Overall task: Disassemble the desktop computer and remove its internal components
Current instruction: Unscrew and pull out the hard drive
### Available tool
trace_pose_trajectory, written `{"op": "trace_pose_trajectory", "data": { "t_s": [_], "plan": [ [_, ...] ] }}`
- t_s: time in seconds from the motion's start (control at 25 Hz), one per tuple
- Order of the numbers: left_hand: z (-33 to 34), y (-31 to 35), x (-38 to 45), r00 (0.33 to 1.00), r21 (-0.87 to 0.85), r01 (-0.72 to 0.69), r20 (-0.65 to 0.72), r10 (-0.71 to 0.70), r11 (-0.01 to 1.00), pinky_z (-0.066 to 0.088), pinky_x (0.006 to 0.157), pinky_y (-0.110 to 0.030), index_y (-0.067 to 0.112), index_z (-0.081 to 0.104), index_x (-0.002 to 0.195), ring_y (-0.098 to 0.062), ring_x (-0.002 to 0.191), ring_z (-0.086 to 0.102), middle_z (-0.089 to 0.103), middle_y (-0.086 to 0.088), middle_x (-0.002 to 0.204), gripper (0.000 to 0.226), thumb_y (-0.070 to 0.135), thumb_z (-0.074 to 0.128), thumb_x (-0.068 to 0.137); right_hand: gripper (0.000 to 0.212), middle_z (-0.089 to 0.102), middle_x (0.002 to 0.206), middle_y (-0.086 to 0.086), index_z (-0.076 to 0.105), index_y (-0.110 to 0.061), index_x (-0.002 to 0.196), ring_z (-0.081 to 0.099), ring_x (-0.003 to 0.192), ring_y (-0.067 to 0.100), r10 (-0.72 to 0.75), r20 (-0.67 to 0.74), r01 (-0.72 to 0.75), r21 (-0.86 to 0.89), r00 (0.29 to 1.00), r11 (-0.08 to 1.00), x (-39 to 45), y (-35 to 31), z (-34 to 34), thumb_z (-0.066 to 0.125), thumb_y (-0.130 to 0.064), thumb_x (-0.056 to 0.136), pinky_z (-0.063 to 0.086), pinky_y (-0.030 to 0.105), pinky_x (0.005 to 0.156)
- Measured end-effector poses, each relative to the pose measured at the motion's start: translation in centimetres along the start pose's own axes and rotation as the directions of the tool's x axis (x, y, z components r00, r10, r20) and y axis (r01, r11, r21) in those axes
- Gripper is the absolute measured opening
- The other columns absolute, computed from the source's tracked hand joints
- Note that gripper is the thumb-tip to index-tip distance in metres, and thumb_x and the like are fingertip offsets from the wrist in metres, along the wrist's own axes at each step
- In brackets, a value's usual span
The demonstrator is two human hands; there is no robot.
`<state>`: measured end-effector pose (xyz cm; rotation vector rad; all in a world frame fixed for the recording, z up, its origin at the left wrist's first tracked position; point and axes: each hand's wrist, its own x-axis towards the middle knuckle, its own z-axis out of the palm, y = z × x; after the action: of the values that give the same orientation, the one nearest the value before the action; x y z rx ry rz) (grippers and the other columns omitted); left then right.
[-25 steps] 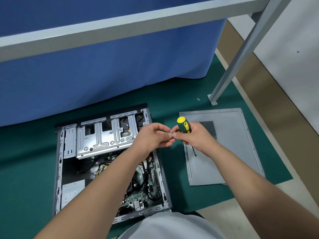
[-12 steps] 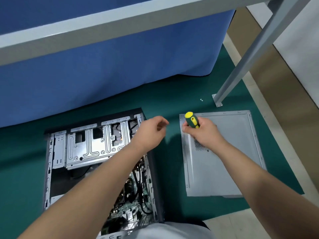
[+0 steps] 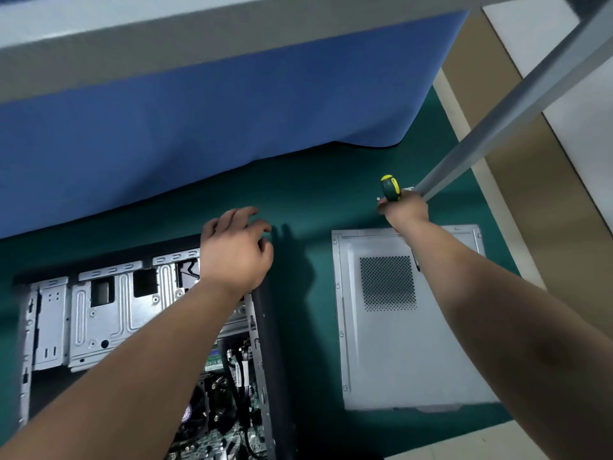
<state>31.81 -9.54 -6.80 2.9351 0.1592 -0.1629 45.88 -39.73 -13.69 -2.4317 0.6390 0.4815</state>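
Forearms cross much of the lower view and hide a good part of what lies beneath. At the left, the opened computer case (image 3: 139, 327) lies on its side on the green mat (image 3: 298, 194), its lower end cut off by the frame edge; the metal drive cage (image 3: 99, 313) shows plainly, but the circuit board (image 3: 225, 403) and its black cables, deeper inside, are dim and half covered by the left forearm. The left hand (image 3: 235, 250) hovers over the case's upper right corner, palm down, fingers (image 3: 247, 214) loosely spread and gripping nothing; whether it touches the case I cannot tell. To the right, apart from the case, the removed grey side panel (image 3: 398, 353) lies flat on the mat, its vent grille facing up. The right arm reaches across it, and the right hand (image 3: 406, 210), beyond the panel's far edge, clenches a yellow-and-black screwdriver (image 3: 390, 188); only the handle top shows above the fist. A grey frame leg (image 3: 497, 134) slants down just behind that hand.
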Motion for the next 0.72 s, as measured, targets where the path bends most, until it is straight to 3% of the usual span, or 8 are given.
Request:
{"op": "trace_pose_trajectory", "data": {
  "t_s": [0.08, 0.2, 0.44, 0.6, 0.72],
  "plan": [
    [0.2, -0.1, 0.0, 1.000, 0.004, 0.007, -0.025, -0.007, 1.000, 0.031, 0.112, -0.044, 0.029, 0.076, 0.110, -0.023, 0.133, 0.051, 0.061, 0.004, 0.140, 0.028, 0.028, 0.060, 0.088, 0.017, 0.059, 0.077, 0.004, 0.057, -0.015, 0.088, 0.057, 0.077, 0.030, -0.031, -0.031, 0.029, -0.055, 0.999, 0.998, 1.1, -0.1, 1.2, 0.059, -0.031, 0.092, 0.043, 0.030, 0.067],
    [0.4, -0.1, -0.1, 0.997, 0.003, 0.004, -0.073, -0.004, 1.000, 0.034, 0.109, -0.043, 0.028, 0.078, 0.105, -0.024, 0.127, 0.056, 0.065, 0.004, 0.134, 0.034, 0.030, 0.051, 0.084, 0.013, 0.053, 0.066, -0.001, 0.056, -0.017, 0.081, 0.053, 0.064, 0.023, -0.050, -0.071, 0.046, -0.068, 0.996, 0.997, 1.9, 0.1, 2.5, 0.054, -0.026, 0.091, 0.033, 0.028, 0.053],
    [0.8, -0.2, 0.0, 0.989, 0.006, -0.013, -0.147, 0.014, 1.000, 0.038, 0.103, -0.043, 0.027, 0.079, 0.100, -0.025, 0.119, 0.060, 0.068, 0.003, 0.127, 0.034, 0.030, 0.051, 0.081, 0.013, 0.050, 0.068, -0.006, 0.055, -0.022, 0.086, 0.043, 0.059, 0.008, -0.076, -0.128, 0.066, -0.086, 0.989, 0.994, 2.3, 0.3, 3.2, 0.054, -0.030, 0.096, 0.024, 0.025, 0.050],
    [0.9, -0.3, 0.1, 0.988, -0.005, -0.021, -0.156, 0.020, 1.000, 0.039, 0.101, -0.044, 0.028, 0.079, 0.099, -0.026, 0.118, 0.060, 0.069, 0.003, 0.125, 0.034, 0.030, 0.050, 0.081, 0.008, 0.054, 0.072, -0.005, 0.058, -0.020, 0.093, 0.047, 0.063, 0.010, -0.071, -0.153, 0.076, 0.027, 0.986, 0.997, 0.7, 0.3, 2.4, 0.058, -0.028, 0.094, 0.029, 0.025, 0.051],
    [1.0, -0.4, 0.1, 0.992, -0.002, -0.022, -0.128, 0.022, 1.000, 0.038, 0.101, -0.045, 0.030, 0.078, 0.101, -0.025, 0.120, 0.058, 0.068, 0.005, 0.126, 0.036, 0.034, 0.048, 0.081, 0.016, 0.056, 0.076, -0.004, 0.055, -0.020, 0.097, 0.050, 0.064, 0.010, -0.010, -0.142, 0.041, 0.218, 0.990, 0.975, -2.4, -0.1, 1.3, 0.064, -0.031, 0.091, 0.032, 0.024, 0.052]
  ]
}}
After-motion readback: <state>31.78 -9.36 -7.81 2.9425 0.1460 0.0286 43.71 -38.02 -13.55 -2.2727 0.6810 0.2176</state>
